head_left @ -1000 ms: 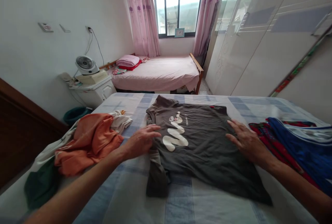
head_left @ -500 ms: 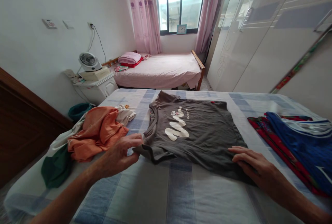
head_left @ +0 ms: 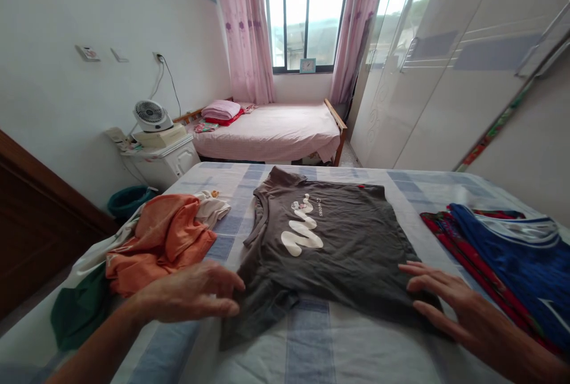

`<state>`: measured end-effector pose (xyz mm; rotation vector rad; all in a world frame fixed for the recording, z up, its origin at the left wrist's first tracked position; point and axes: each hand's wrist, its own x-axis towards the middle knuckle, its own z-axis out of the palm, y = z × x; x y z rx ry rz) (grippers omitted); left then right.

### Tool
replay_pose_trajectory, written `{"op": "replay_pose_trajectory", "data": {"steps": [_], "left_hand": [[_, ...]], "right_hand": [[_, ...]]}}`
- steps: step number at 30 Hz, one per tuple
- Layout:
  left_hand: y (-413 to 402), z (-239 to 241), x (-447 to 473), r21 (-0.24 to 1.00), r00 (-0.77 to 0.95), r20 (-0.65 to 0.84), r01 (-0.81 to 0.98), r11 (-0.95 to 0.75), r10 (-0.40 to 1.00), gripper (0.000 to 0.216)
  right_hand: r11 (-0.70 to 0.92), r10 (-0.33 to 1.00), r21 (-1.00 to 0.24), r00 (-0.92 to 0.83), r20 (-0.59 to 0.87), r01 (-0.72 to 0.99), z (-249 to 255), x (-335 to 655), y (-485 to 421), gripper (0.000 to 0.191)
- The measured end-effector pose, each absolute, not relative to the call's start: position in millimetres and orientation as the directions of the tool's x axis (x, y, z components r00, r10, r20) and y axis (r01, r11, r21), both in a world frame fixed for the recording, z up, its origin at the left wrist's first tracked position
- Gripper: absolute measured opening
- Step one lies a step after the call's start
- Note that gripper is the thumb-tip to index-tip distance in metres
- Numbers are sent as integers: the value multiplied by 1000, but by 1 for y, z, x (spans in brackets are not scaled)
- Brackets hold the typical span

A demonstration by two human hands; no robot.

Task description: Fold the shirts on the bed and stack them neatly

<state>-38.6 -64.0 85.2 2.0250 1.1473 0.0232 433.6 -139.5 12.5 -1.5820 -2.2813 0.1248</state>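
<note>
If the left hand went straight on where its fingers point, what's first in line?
The left hand would likely meet the near sleeve of the dark T-shirt first; they may already touch.

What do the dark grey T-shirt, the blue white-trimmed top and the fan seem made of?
Dark grey T-shirt: matte knit, probably cotton or a blend, judging by its soft creases. Blue white-trimmed top: likely textured synthetic knit, from its mottled, mesh-like surface. Fan: probably moulded plastic, given its smooth, pale housing.

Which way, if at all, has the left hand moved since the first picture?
Yes: judged against the orange garment, the left hand has moved leftward and lower in the view.
</note>
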Motion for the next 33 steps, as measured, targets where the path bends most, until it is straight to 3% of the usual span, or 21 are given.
{"op": "replay_pose_trajectory", "data": {"steps": [3, 6, 11, 14, 17, 21, 23, 25, 29, 33], "left_hand": [[-22, 71, -15, 595, 482, -72, 723, -350, 873, 34], [28, 50, 26, 478, 467, 163, 733, -483, 869, 41], [76, 6, 66, 242, 469, 171, 833, -498, 867, 53], [86, -15, 56, 224, 410, 141, 873, -433, 901, 57], [92, -20, 40, 291, 356, 201, 868, -402, 913, 51], [99, -9, 24, 366, 51, 342, 912, -183, 938, 37], [102, -4, 19, 360, -63, 351, 930, -73, 934, 37], [104, -2, 18, 449, -108, 320, 892, -50, 941, 36], [109, -3, 27, 717, -113, 225, 692, -86, 968, 23], [115, -3, 37, 834, -135, 132, 550, -37, 982, 16]], "right_hand": [[281, 949, -303, -216, 229, 911, 31, 414, -107, 41], [292, 944, -290, -226, 240, 911, 34, 375, -58, 52], [386, 922, -198, -366, 128, 901, 5, 338, 12, 57], [201, 976, -140, -185, 117, 970, -16, 373, 35, 61], [-116, 970, -114, 137, 203, 987, -30, 431, 43, 60], [-234, 905, -71, 243, 349, 970, -36, 472, 43, 52], [-290, 880, -52, 288, 378, 956, -35, 471, 43, 53], [-314, 871, -59, 312, 380, 948, -32, 463, 44, 52], [-278, 885, -196, 330, 327, 940, -25, 450, 52, 38], [-255, 867, -455, 410, 283, 853, -17, 451, 56, 33]]}}
